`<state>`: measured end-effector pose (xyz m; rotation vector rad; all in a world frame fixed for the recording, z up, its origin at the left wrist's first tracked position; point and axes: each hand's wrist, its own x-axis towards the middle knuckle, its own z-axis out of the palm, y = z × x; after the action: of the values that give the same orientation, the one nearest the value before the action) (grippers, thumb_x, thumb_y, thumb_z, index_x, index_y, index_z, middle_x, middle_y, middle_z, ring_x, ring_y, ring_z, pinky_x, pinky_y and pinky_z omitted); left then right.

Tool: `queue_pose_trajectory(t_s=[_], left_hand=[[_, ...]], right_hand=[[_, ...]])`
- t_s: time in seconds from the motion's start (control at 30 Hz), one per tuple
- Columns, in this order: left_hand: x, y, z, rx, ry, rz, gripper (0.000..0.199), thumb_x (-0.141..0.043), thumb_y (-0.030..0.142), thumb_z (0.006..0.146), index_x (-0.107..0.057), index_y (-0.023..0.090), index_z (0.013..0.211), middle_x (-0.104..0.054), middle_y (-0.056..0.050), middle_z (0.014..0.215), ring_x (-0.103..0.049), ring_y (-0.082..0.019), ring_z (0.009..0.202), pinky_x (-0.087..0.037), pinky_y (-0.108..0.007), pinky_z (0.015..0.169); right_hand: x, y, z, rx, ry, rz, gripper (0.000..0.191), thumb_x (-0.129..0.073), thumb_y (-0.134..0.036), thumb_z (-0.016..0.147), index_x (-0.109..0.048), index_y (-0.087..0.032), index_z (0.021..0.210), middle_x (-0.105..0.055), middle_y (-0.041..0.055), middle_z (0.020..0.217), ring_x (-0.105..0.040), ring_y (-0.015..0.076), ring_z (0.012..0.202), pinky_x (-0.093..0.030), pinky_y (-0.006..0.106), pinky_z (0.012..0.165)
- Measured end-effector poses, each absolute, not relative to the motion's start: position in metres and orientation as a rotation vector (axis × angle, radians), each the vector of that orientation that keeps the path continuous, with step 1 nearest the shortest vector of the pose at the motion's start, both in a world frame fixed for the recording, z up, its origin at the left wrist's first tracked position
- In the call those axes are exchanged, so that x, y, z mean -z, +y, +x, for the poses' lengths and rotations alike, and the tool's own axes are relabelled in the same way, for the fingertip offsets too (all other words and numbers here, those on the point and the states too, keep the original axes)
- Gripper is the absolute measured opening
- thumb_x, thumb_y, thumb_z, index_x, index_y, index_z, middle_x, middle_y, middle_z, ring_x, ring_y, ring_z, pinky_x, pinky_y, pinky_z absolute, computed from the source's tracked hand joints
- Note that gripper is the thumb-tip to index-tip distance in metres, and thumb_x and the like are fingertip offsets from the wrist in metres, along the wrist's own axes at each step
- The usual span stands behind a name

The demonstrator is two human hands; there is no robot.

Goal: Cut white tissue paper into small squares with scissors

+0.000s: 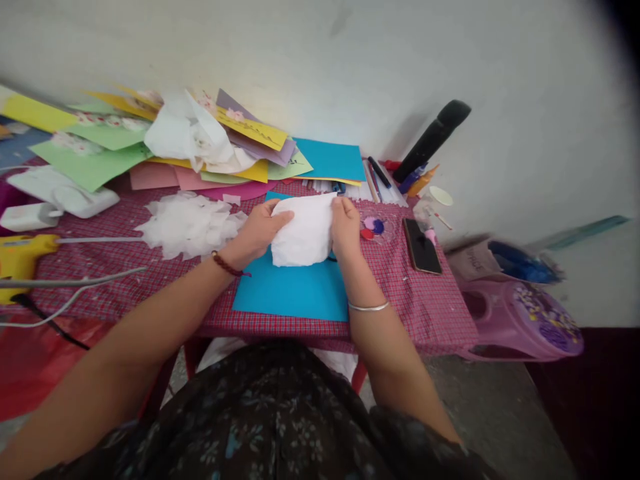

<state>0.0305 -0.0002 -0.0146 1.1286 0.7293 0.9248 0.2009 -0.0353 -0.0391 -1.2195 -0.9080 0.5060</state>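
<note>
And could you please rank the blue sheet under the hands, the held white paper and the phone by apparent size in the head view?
Largest to smallest:
1. Blue sheet, partly covered
2. White paper
3. Phone

Wall (310, 53): plain, pale grey, fills the whole background; faint dark smudge (342, 19) near the top, soft shadows lower down. Table (300, 328) sits along it, covered in a red-and-blue checked cloth (445, 313) that hangs over the front edge. Red legs (359, 377) visible underneath. Right side: pink-purple plastic stool (487, 317) just beside the table, top patterned in yellow and purple. Floor (505, 407) is grey and mottled, with a dark maroon area (595, 407) at lower right, material unclear. Light is soft and diffuse, source out of frame.
</note>
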Motion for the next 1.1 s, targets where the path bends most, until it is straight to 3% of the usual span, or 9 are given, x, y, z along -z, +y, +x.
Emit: queue_pose_trajectory(t_s=[0.1,0.17,0.3,0.4,0.6,0.8,0.97,1.1], left_hand=[[0.011,0.005,0.026,-0.942,0.741,1.128,0.029,-0.076,0.023,0.066,-0.062,0.012,0.09,-0.067,-0.002,0.074,-0.062,-0.015,0.062,-0.051,-0.029,0.06],[0.01,0.008,0.024,-0.933,0.76,1.132,0.027,-0.075,0.022,0.067,-0.063,0.012,0.089,-0.066,-0.003,0.073,-0.062,-0.016,0.062,-0.051,-0.03,0.061],[0.007,0.01,0.02,-0.87,0.78,1.178,0.025,-0.074,0.019,0.069,-0.063,0.013,0.09,-0.068,-0.002,0.077,-0.061,-0.014,0.063,-0.049,-0.028,0.062],[0.006,0.011,0.018,-0.779,0.782,1.209,0.02,-0.073,0.016,0.07,-0.063,0.013,0.087,-0.067,-0.002,0.074,-0.059,-0.013,0.059,-0.047,-0.025,0.057],[0.007,0.022,0.014,-0.781,0.786,1.146,0.021,-0.071,0.014,0.069,-0.063,0.015,0.088,-0.068,-0.002,0.075,-0.062,-0.014,0.06,-0.049,-0.026,0.057],[0.01,0.022,0.015,-0.763,0.795,1.196,0.02,-0.071,0.016,0.07,-0.063,0.014,0.088,-0.068,-0.002,0.076,-0.061,-0.014,0.06,-0.048,-0.026,0.057],[0.01,0.018,0.015,-0.738,0.792,1.272,0.021,-0.072,0.02,0.07,-0.062,0.014,0.089,-0.067,-0.002,0.074,-0.058,-0.014,0.059,-0.045,-0.026,0.056],[0.01,0.018,0.013,-0.705,0.816,1.425,0.022,-0.07,0.029,0.072,-0.061,0.015,0.087,-0.066,-0.003,0.074,-0.056,-0.013,0.059,-0.042,-0.024,0.054]], right_hand=[[0.036,-0.035,0.212,-0.554,-0.816,-1.252,0.034,-0.048,-0.054,0.09,-0.054,-0.024,0.075,-0.041,-0.0061,0.056,-0.036,0.0113,0.046,-0.031,0.026,0.045],[0.033,-0.036,0.212,-0.611,-0.819,-1.267,0.035,-0.048,-0.057,0.09,-0.058,-0.024,0.081,-0.05,-0.0039,0.06,-0.043,0.0119,0.048,-0.035,0.026,0.045],[0.031,-0.039,0.201,-0.72,-0.933,-1.179,0.033,-0.069,-0.052,0.076,-0.062,-0.026,0.094,-0.063,-0.0008,0.08,-0.058,0.0146,0.066,-0.045,0.026,0.054],[0.032,-0.039,0.201,-0.827,-0.939,-1.156,0.03,-0.08,-0.04,0.065,-0.063,-0.024,0.085,-0.06,-0.0037,0.067,-0.053,0.0128,0.057,-0.041,0.025,0.049],[0.031,-0.036,0.234,-0.679,-0.769,-1.171,0.019,-0.07,-0.033,0.074,-0.053,-0.025,0.074,-0.048,-0.0083,0.057,-0.046,0.0093,0.049,-0.045,0.024,0.051],[0.034,-0.039,0.213,-0.77,-0.923,-1.18,0.029,-0.075,-0.044,0.072,-0.061,-0.025,0.089,-0.065,-0.0025,0.079,-0.059,0.0121,0.064,-0.049,0.024,0.054],[0.039,-0.037,0.213,-0.707,-0.99,-1.251,0.024,-0.07,-0.043,0.075,-0.057,-0.023,0.074,-0.054,-0.006,0.061,-0.049,0.0103,0.051,-0.041,0.023,0.048],[0.028,-0.04,0.227,-0.514,-0.951,-1.247,0.017,-0.062,-0.04,0.083,-0.056,-0.025,0.079,-0.054,-0.005,0.067,-0.052,0.0121,0.058,-0.046,0.026,0.057]])
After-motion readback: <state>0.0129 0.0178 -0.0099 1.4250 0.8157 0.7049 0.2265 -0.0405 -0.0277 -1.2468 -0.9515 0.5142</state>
